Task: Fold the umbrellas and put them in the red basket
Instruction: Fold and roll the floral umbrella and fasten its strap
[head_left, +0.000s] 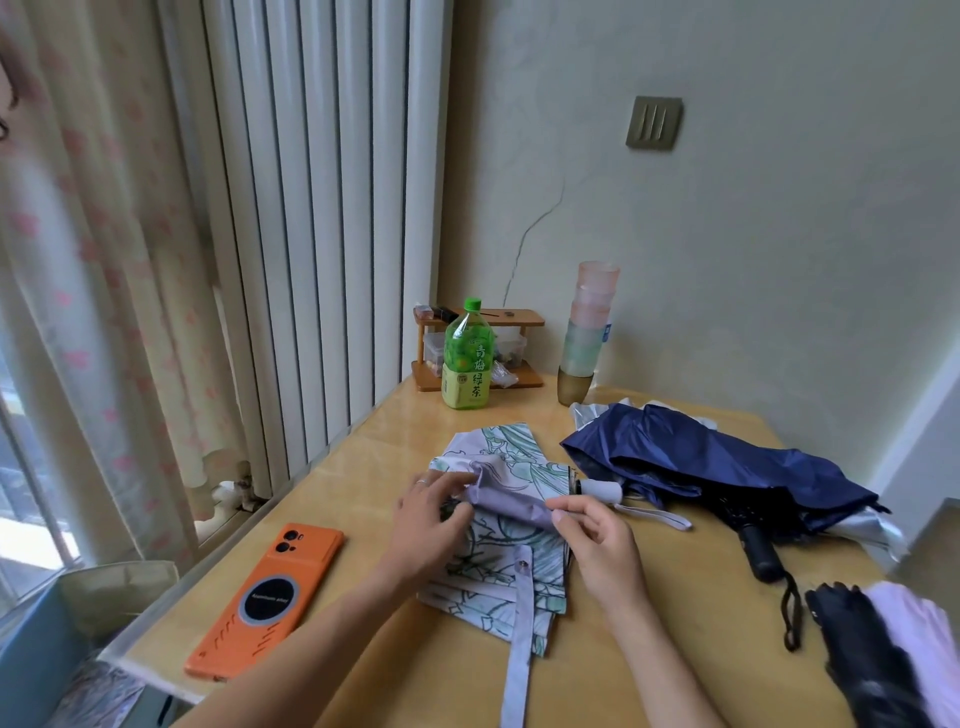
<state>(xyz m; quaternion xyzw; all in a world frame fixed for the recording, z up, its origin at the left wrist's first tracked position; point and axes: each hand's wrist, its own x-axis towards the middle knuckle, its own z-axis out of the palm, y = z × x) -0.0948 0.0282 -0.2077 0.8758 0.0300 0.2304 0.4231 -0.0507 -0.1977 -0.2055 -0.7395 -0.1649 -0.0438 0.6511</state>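
Early going, I judge — both hands pinch canopy pleats of the floral umbrella (506, 525) at mid-table, left hand (431, 514) and right hand (597, 540) gathering fabric; its strap hangs loose, the navy umbrella (727, 462) lies unfolded beside it, and no red basket shows

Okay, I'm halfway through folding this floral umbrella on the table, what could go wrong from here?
1. The closure strap hangs loose toward the table's near edge; it may get folded inside the floral umbrella canopy, which both the left hand and right hand are pinching.
2. The phone lies close to the left elbow and near the table edge; a sweep could knock it off.
3. No red basket is in view, so the finished umbrella has nowhere obvious to go yet.
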